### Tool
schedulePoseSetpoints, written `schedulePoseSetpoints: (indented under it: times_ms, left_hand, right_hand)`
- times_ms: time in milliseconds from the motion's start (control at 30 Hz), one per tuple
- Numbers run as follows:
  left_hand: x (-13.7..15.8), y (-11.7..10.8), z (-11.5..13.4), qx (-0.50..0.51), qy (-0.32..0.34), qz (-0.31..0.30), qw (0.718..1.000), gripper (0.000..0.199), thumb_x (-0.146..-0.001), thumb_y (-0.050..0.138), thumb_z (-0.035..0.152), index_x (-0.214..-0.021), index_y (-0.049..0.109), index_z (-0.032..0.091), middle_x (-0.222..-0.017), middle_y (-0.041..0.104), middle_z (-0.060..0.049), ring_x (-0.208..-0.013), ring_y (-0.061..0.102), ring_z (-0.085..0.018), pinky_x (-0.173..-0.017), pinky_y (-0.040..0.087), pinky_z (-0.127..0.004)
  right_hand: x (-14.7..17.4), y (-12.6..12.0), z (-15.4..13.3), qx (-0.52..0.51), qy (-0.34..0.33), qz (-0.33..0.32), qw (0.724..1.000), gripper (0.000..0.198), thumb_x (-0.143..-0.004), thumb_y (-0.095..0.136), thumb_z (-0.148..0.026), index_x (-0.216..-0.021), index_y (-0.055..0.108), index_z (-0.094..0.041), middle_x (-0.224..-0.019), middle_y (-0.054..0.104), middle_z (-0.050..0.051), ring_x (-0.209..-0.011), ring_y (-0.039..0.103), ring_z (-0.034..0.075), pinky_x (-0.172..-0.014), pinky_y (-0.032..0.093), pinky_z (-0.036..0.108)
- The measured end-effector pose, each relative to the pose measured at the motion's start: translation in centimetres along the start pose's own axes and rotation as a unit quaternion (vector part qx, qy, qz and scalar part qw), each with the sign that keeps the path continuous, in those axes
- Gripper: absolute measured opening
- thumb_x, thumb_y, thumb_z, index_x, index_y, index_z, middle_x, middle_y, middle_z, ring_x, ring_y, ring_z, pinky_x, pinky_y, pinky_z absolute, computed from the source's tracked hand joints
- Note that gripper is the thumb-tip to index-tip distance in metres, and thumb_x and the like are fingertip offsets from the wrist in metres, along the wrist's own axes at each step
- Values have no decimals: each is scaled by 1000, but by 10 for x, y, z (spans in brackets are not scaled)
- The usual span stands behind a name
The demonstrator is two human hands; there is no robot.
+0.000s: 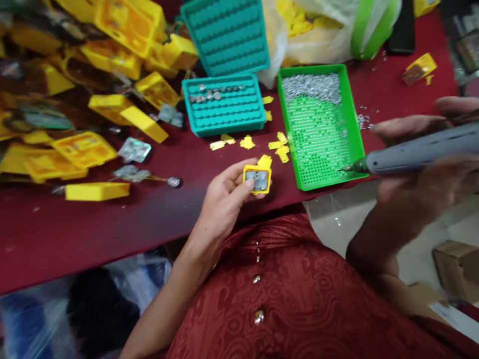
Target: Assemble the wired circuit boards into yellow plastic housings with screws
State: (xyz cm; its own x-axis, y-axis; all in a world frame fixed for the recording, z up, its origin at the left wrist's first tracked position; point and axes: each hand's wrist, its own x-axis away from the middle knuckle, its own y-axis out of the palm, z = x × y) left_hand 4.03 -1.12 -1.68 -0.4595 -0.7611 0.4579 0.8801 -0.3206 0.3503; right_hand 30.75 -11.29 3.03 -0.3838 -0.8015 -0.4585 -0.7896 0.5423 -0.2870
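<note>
My left hand point(228, 194) holds a small yellow plastic housing point(245, 172) near the table's front edge, with a grey part inside it under my thumb. In my right hand point(415, 184) is a grey electric screwdriver point(419, 149), blurred by motion. Its tip is over the lower right corner of a green tray point(294, 164) with a perforated bottom. Small silvery screws point(312, 87) are heaped at the tray's far end. Several small yellow plastic pieces point(247, 142) lie on the table between the housing and the tray.
An open teal box point(228, 128) with round metallic parts stands behind my left hand. Yellow housings point(97, 192) and circuit boards point(134, 149) crowd the left of the red-covered table point(157, 219). A plastic bag point(318, 47) and a dark phone-like object point(402, 35) lie at the back.
</note>
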Motion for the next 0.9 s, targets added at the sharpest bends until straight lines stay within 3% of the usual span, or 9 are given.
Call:
schedulePoseSetpoints:
  times_ms: [67,200,367,433,533,600,733,900]
  left_hand:
    - [-3,4,-3,-1,-3,3,1000,50,-77,94,34,-120,76,17,-108,84,-9,-87,80,-19,-70,67,-26]
    - [-9,10,-10,-1,-24,-6,1000,57,-75,97,38,-124,76,16,-107,84,-8,-88,79,-18,-68,66,-23]
    - [-10,13,-13,0,-43,-4,999,54,-79,95,39,-125,78,19,-108,84,-7,-87,79,-17,-70,66,-23]
    - [-9,14,-12,-8,-45,0,999,51,-80,94,39,-125,78,20,-108,84,-8,-88,79,-18,-71,66,-24]
    - [-7,15,-10,-20,-46,13,999,49,-82,93,38,-125,79,20,-111,84,-8,-90,79,-19,-72,66,-24]
    - [-6,16,-9,-20,-52,19,998,48,-82,93,38,-125,79,20,-113,84,-8,-89,79,-18,-72,65,-23]
    - [-6,17,-8,-12,-56,20,998,48,-78,96,37,-121,81,21,-110,85,-7,-86,78,-17,-70,65,-22]
    - [-6,18,-7,-9,-57,20,998,49,-77,98,37,-120,81,20,-109,85,-6,-85,77,-16,-70,64,-21]
  right_hand:
    - [-9,6,5,-14,4,31,999,79,-94,55,-88,-144,52,-28,-124,62,5,-115,72,22,-87,62,40]
    - [-32,42,22,-39,1,85,996,81,-88,55,-94,-128,53,-24,-109,62,2,-93,74,16,-72,59,33]
    - [-43,71,33,-111,-89,165,976,62,-89,78,-73,-108,50,-21,-71,46,-8,-51,48,5,-47,43,23]
    - [-41,71,30,-69,-59,153,984,64,-91,75,-76,-114,49,-22,-72,48,-7,-54,52,7,-48,45,23]
    - [-35,65,16,44,84,44,994,77,-89,67,-85,-132,46,-25,-87,59,0,-79,71,15,-63,58,28]
    - [-33,62,5,41,135,-1,990,81,-88,70,-83,-139,46,-26,-92,63,2,-91,75,18,-69,63,31]
    - [-36,63,-10,2,151,-10,989,77,-90,71,-80,-140,48,-26,-92,63,2,-91,76,19,-69,65,31]
    - [-40,64,-8,-16,155,-4,988,75,-92,68,-81,-139,48,-26,-91,62,1,-90,76,18,-68,65,30]
